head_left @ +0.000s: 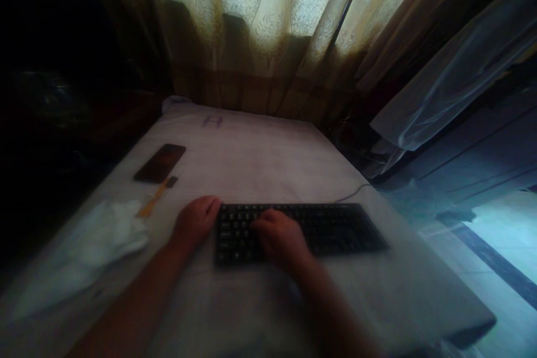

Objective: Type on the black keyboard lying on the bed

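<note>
A black keyboard (327, 229) lies across a table covered with a pale cloth (260, 151). My left hand (196, 219) rests at the keyboard's left end, fingers curled against its edge. My right hand (279, 239) lies on top of the keys left of the middle, fingers bent down onto them. The picture is dim and smeared, so the fingers are hard to read.
A dark phone (160, 163) lies at the far left of the table, with a small yellow-handled tool (156, 198) beside it. A crumpled white cloth (96, 238) sits at the near left. A thin cable (352, 194) runs from the keyboard. Curtains (260, 28) hang behind.
</note>
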`<state>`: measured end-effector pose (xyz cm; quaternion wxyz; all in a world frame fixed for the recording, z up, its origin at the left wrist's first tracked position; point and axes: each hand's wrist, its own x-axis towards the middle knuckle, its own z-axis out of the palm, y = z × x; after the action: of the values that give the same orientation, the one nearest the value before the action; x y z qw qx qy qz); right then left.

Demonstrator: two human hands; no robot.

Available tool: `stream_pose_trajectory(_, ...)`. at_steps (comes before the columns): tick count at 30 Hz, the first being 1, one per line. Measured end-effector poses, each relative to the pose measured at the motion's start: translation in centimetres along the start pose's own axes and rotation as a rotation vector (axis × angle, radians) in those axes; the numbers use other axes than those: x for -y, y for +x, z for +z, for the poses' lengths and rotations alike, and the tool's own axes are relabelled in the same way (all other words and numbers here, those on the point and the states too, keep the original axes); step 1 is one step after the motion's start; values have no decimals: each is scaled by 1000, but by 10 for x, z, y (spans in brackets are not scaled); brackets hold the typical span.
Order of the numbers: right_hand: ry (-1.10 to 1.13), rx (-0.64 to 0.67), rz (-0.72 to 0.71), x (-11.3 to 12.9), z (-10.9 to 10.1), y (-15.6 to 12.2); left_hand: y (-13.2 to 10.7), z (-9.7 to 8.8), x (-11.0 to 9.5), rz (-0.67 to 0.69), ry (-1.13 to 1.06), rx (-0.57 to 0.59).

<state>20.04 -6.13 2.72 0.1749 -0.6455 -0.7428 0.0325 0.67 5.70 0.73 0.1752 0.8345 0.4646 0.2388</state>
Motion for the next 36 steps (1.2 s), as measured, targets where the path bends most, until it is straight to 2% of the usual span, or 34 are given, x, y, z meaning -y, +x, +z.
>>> stream_pose_trajectory(12, -21, 32, 29, 6, -4, -16, -4, -1, 1, 12, -8, -26)
stream_pose_trajectory(19, 151, -148, 49, 4, -6, -22, -7, 0, 0, 25, -8, -37)
stream_pose_trajectory(25, 12, -14, 74, 18, 0, -19, -11, 1, -1, 34, -2, -58)
stream_pose_trajectory(36, -32, 15, 65, 27, -3, -27, -13, 0, -2, 54, -13, -78)
